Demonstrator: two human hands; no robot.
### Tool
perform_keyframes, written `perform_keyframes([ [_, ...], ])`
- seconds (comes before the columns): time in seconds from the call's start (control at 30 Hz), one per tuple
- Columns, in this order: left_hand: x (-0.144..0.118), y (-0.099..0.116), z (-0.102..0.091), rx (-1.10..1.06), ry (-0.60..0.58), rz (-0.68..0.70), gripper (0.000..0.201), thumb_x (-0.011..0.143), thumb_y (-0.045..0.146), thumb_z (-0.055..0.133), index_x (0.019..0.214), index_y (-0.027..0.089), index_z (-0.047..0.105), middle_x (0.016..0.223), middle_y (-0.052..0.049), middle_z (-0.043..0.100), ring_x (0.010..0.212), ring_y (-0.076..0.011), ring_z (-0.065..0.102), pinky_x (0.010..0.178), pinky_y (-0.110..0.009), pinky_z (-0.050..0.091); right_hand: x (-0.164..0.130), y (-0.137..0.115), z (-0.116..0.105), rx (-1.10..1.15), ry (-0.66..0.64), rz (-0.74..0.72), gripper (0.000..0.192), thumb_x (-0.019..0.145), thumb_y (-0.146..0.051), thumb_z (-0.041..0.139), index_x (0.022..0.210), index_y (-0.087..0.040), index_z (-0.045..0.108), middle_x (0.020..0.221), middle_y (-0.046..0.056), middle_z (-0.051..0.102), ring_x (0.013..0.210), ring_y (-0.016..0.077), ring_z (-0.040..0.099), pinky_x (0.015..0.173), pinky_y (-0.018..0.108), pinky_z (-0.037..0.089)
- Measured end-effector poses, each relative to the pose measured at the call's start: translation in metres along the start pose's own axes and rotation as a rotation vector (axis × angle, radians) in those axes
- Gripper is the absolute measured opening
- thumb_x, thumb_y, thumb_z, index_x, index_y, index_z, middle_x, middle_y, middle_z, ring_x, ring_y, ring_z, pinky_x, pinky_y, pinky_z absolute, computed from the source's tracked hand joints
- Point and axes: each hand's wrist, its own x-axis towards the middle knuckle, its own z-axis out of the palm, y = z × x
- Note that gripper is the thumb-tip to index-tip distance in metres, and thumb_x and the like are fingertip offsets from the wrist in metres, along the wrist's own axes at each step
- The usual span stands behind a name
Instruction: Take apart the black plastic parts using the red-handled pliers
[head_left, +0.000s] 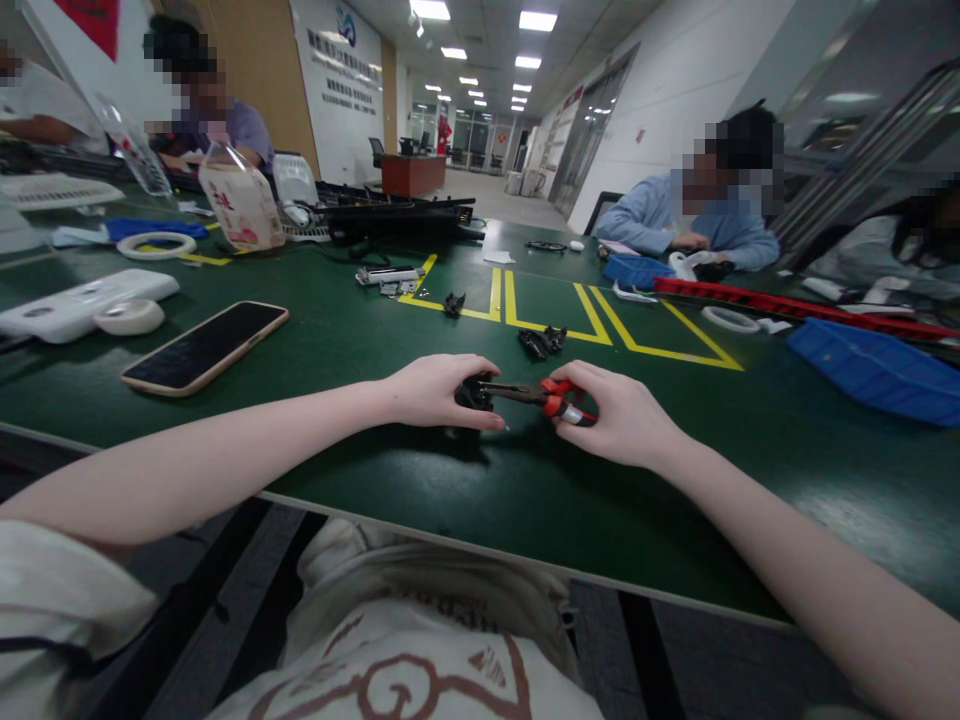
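Pliers (541, 396) pinched in our right hand (611, 415) bite the black part (474, 392) our left hand (435, 390) clasps; two more black parts (543, 340) wait at twelve o'clock.

Nothing fully legible. The white wall board (341, 70) at upper centre-left carries a blue-green swirl logo and rows of dark characters, too small to read. The tilted carton (241, 205) at upper left of the table has red characters on its face, blurred. The shirt (420, 670) at the bottom edge shows a brown swirl print with a strip of lettering above it, not readable. Yellow floor-style tape lines (570, 315) on the green table form shapes, not text.
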Motion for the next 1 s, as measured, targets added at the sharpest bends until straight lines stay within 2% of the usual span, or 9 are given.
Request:
perform_keyframes([
  [0.73, 0.0002, -0.0039, 0.0006, 0.018, 0.008, 0.017, 0.073, 0.079, 0.066, 0.067, 0.135, 0.019, 0.056, 0.130, -0.010, 0.066, 0.115, -0.0278, 0.064, 0.092, -0.035, 0.049, -0.0014, -0.0027, 0.0027, -0.032, -0.015, -0.033, 0.026, 0.075, -0.034, 0.060, 0.098, -0.022, 0.060, 0.097, 0.006, 0.071, 0.077, 0.0214, 0.064, 0.065, 0.031, 0.045],
  [1.0, 0.0009, -0.0051, -0.0003, 0.003, 0.008, 0.020, 0.075, 0.078, 0.065, 0.069, 0.136, 0.020, 0.055, 0.133, -0.009, 0.065, 0.118, -0.0284, 0.063, 0.094, -0.036, 0.048, -0.0020, -0.0046, 0.0015, -0.142, 0.027, -0.072, 0.026, 0.077, -0.035, 0.059, 0.100, -0.021, 0.058, 0.097, 0.008, 0.069, 0.080, 0.0232, 0.064, 0.065, 0.032, 0.046],
])
